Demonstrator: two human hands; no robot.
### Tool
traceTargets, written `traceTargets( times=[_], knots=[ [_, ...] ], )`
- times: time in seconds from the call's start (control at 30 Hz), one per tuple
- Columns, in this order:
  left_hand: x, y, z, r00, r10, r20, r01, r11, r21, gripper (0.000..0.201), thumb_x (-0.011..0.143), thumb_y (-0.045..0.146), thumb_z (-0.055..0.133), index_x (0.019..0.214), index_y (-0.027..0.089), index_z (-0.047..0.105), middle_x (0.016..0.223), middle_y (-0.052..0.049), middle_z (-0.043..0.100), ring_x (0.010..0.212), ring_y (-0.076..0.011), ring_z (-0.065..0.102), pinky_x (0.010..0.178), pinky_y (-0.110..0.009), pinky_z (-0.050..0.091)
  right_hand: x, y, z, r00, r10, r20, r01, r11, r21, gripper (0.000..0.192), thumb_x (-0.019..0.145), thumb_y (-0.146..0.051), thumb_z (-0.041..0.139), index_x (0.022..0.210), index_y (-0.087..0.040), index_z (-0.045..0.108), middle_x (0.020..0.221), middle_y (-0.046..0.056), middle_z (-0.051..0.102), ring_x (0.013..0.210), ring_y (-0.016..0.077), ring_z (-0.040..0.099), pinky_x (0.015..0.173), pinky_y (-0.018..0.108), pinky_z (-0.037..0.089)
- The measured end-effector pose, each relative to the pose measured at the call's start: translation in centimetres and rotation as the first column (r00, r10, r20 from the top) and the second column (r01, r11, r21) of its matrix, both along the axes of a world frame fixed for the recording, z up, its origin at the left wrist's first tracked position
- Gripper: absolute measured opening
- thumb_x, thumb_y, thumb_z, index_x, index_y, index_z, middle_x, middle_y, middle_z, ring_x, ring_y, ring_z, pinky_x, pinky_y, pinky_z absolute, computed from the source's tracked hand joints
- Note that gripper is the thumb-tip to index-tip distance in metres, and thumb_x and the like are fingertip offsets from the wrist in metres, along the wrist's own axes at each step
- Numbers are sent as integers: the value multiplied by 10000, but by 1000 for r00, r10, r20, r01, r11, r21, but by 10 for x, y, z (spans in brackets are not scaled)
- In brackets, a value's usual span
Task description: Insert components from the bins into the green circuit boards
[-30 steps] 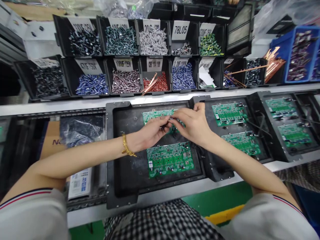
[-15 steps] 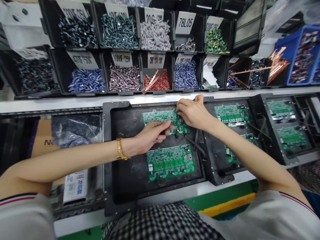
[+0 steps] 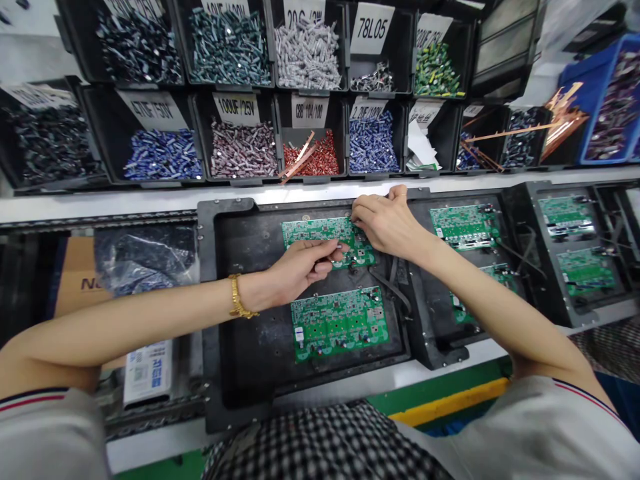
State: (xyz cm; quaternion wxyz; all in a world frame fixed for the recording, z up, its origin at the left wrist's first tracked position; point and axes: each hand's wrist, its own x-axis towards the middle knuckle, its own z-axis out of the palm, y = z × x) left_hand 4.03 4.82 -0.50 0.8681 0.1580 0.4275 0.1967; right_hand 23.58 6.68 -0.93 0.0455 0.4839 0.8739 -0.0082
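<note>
My left hand, with a gold bracelet at the wrist, is over the upper green circuit board. Its thumb and fingers pinch a small electronic component, of which only a pale tip shows. At that board's upper right corner, my right hand has its fingers bent down and closed together. What they grip, if anything, is hidden behind the fingers. Below lies a second green circuit board with a white label. Both boards sit in a black tray.
Behind the tray stand two rows of labelled black bins full of components, among them red capacitors and blue capacitors. More trays with boards continue to the right. A white box and a plastic bag lie left.
The view has shifted slightly. My left hand has turned a little, so the component's tip now shows at its fingertips. My right hand stays at the board's corner.
</note>
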Motion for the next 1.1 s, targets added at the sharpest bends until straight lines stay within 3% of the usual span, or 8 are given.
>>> traceTargets(
  times=[0.17,0.3,0.47,0.57,0.73,0.83,0.93,1.1],
  knots=[
    [0,0,1,1000,-21,-19,21,999,-27,317,923,222,499,705,42,643,634,-37,507,433,-11,289,392,-160,143,-1,-2,2,992,-88,-92,85,996,-37,218,871,-159,378,859,-173,596,936,61,634,816,193,518,784,395,222],
    [1,-4,1,999,-20,-39,21,1000,12,309,904,272,541,692,61,620,608,-20,484,435,-20,301,406,-175,146,-11,-17,16,901,-249,-354,218,968,-128,143,853,-261,490,824,-181,605,878,47,674,790,185,566,779,368,275],
    [4,-11,8,998,-6,-59,13,993,119,360,934,304,482,656,89,562,601,-26,516,441,-35,313,421,-184,175,-30,-40,40,778,-272,-567,108,946,-306,135,830,-253,514,823,-174,624,832,26,697,777,153,606,743,302,344],
    [3,-14,11,1000,1,16,-2,998,61,291,946,212,437,735,79,588,687,-51,569,496,-49,393,465,-177,274,-33,-43,39,821,-264,-506,163,958,-235,135,832,-219,471,808,-174,596,825,23,677,778,157,586,750,316,301],
    [-3,-15,10,998,-58,-21,58,998,-24,206,917,97,438,851,45,626,782,-101,613,564,-65,463,504,-180,319,-21,-23,10,949,-233,-211,237,972,-8,165,831,-183,387,849,-161,549,938,83,629,840,212,523,739,357,205],
    [-5,-14,8,995,-88,-42,90,996,29,218,909,176,507,817,47,656,757,-85,602,508,-39,396,458,-173,254,-14,-10,-3,967,-223,-123,223,975,-10,156,812,-176,392,837,-151,544,935,98,611,872,234,508,717,355,193],
    [-6,-11,6,995,-86,-59,90,994,60,199,875,191,558,817,58,695,621,-13,481,459,-28,295,423,-182,163,-10,-3,-5,972,-203,-115,199,979,-47,157,810,-180,395,839,-151,547,923,84,605,876,233,504,703,351,191],
    [-5,-8,2,998,-54,-39,55,998,39,165,833,89,553,861,51,710,711,-42,514,504,-31,337,433,-173,207,-13,-3,2,983,-175,-54,171,983,-59,189,827,-175,384,867,-139,565,938,100,593,850,242,503,724,385,215]
  ],
)
